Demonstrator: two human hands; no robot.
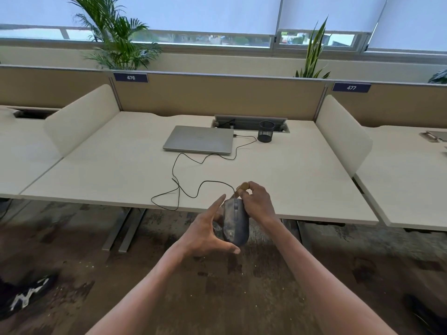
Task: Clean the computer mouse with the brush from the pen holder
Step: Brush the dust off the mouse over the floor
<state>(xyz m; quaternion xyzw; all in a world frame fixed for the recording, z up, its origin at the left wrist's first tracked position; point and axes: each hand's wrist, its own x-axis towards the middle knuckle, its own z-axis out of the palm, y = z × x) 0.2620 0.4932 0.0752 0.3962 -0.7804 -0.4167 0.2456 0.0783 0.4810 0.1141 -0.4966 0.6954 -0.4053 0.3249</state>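
A dusty dark grey computer mouse (235,222) is held in the air just in front of the desk's front edge. My left hand (208,232) cradles it from the left and below, thumb under its rear end and fingers along its side. My right hand (256,201) grips a small brush with a wooden handle (243,186) at the mouse's front, near the scroll wheel; the bristles are hidden. The mouse's black cable (193,175) snakes across the desk to the laptop. A black mesh pen holder (266,131) stands at the back of the desk.
A shut silver laptop (199,140) lies on the pale desk (108,170), left of the pen holder. White side dividers (82,119) flank the desk and a tan partition closes the back. A shoe (26,294) is on the floor at the lower left.
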